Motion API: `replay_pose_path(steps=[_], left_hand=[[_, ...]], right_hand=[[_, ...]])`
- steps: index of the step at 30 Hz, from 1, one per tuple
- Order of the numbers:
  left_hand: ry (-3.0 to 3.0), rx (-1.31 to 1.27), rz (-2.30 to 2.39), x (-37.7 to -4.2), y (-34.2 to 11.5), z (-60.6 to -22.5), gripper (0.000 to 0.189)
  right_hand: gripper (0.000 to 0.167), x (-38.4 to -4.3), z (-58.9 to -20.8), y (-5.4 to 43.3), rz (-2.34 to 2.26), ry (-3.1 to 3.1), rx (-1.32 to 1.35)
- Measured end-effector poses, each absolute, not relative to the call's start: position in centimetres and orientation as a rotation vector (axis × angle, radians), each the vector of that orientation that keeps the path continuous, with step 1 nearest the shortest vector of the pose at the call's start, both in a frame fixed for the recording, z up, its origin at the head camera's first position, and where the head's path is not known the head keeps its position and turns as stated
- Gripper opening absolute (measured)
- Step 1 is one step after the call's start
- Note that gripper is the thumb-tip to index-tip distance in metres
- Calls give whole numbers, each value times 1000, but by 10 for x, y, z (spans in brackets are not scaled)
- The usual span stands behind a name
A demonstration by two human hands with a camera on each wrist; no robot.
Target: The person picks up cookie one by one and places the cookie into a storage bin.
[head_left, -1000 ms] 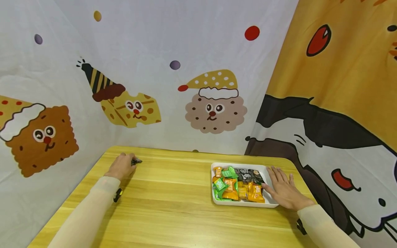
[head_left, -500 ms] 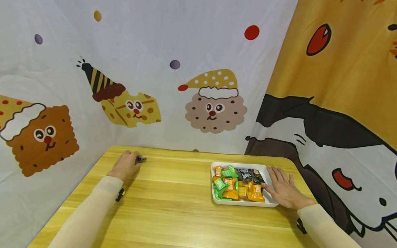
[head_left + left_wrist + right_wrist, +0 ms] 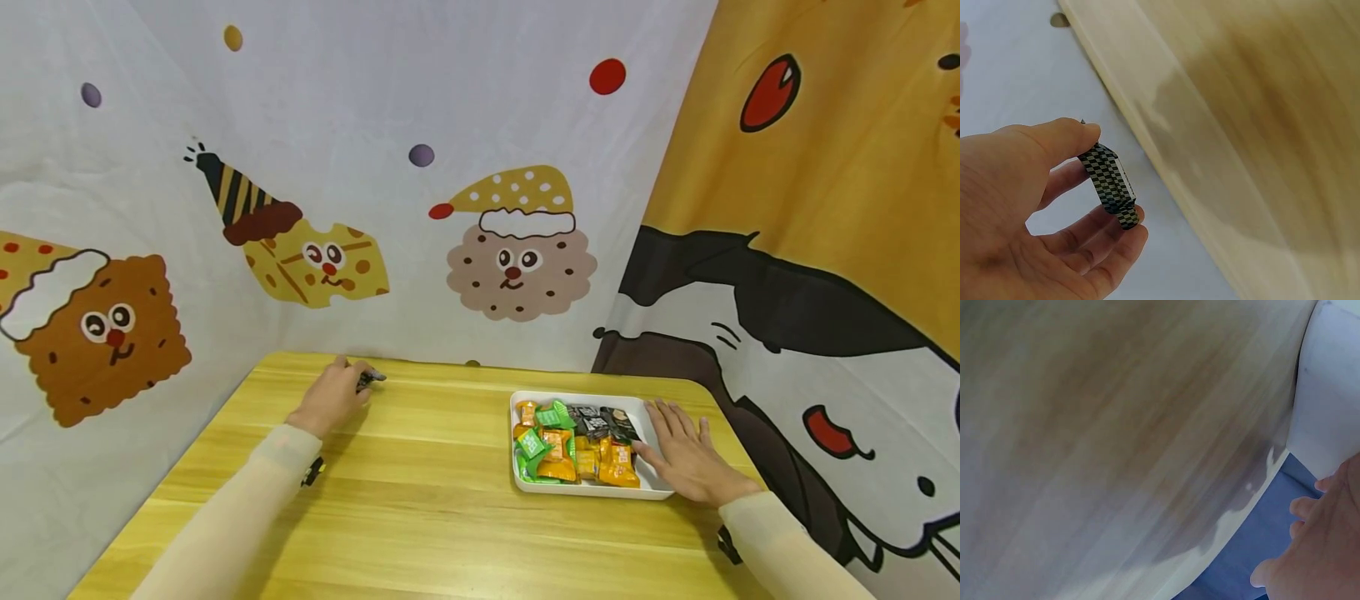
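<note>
My left hand (image 3: 333,396) pinches a small candy in a black checkered wrapper (image 3: 1107,178) between thumb and fingers, above the table's far left part. The wrapper has a white printed strip on one side. Over at the right, my right hand (image 3: 690,454) rests with straight fingers on the right edge of a white tray (image 3: 592,493). Orange-wrapped candies (image 3: 618,465), green-wrapped candies (image 3: 534,446) and black-wrapped candies (image 3: 588,422) lie in the tray. In the right wrist view, only part of the right hand (image 3: 1322,544) shows beside the tray's outer wall (image 3: 1329,387).
The wooden table (image 3: 420,500) has its far edge against a white curtain (image 3: 352,108) with printed cartoon snacks. A yellow curtain (image 3: 862,167) with a large printed animal hangs along the right side.
My left hand has moved rightward and slightly away across the table, carrying the black-wrapped candy. My right hand and the tray have stayed in place.
</note>
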State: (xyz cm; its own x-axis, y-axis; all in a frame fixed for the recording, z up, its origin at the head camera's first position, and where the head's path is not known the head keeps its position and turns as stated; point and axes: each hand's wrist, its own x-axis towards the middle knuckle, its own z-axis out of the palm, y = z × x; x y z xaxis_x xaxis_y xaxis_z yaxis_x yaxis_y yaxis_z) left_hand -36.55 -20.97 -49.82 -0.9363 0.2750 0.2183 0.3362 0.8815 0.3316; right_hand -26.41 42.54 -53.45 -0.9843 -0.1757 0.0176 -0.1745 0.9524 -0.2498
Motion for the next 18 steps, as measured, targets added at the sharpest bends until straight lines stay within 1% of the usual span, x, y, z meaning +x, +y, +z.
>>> replay_pose_path(steps=[18], left_hand=[[-2819,-645,-531,-356,-145,-485,36]], right_hand=[[98,-266,-537,426,-414,3094,-279]])
